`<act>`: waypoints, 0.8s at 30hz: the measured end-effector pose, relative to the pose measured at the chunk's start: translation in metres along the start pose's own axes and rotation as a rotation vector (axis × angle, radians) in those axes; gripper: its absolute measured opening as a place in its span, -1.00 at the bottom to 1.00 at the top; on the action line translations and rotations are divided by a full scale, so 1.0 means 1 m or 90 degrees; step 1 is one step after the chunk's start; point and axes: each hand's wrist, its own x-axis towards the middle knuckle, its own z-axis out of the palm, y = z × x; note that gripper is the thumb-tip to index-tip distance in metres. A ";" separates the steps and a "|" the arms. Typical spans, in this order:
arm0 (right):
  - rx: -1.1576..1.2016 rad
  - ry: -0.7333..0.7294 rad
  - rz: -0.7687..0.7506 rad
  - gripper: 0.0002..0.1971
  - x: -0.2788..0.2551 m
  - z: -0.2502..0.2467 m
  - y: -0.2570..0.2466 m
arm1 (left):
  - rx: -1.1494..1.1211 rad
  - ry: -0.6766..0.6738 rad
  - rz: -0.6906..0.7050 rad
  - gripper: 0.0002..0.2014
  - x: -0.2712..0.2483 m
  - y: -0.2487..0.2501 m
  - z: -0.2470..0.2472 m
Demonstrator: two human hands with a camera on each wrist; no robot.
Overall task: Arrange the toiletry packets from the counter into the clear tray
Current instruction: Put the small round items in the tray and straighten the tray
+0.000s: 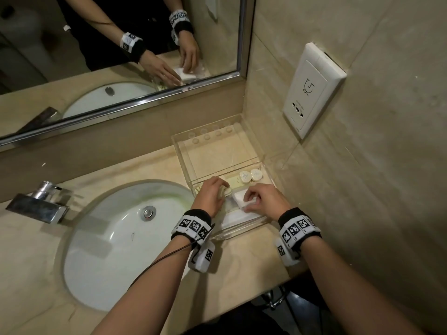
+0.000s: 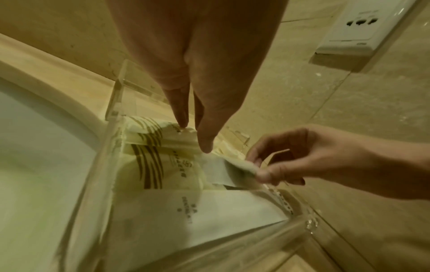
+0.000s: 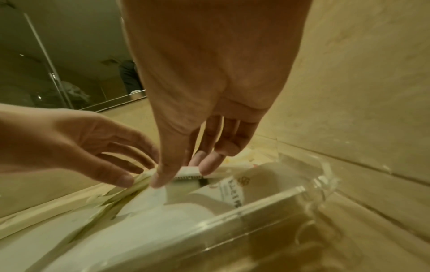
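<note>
A clear tray (image 1: 180, 151) stands in the counter corner. Its near compartment holds flat cream packets with brown stripes (image 2: 149, 162), a large white packet (image 2: 209, 217) and two round white packets (image 1: 250, 175). My left hand (image 1: 223, 188) reaches into the compartment's left side, its straight fingertips (image 2: 184, 123) touching the top edge of an upright striped packet (image 2: 149, 130). On the right side my right hand (image 1: 246, 201) pinches a small white packet (image 3: 188, 170) between thumb and fingers, low inside the tray. The right hand hides the packets under it in the head view.
A white sink (image 1: 116, 238) with a chrome tap (image 1: 41, 204) lies left of the tray. The mirror (image 1: 121, 44) runs along the back, and a wall socket panel (image 1: 312, 90) sits on the right wall. The tray's far compartment (image 1: 217, 153) holds nothing.
</note>
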 end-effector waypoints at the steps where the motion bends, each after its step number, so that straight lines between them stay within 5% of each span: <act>1: 0.016 0.009 -0.006 -0.72 0.001 -0.001 -0.002 | 0.003 -0.001 0.000 -0.65 -0.001 0.000 0.001; 9: -0.022 0.104 0.004 -0.78 0.018 -0.002 -0.003 | 0.037 0.043 -0.017 -0.66 -0.008 0.004 0.005; 18: 0.015 0.034 0.019 -0.74 0.017 0.001 0.004 | 0.076 0.025 -0.066 -0.59 -0.013 -0.001 0.000; 24: -0.078 -0.008 0.016 -0.53 0.024 0.004 0.003 | 0.108 0.004 -0.066 -0.46 -0.015 -0.002 -0.005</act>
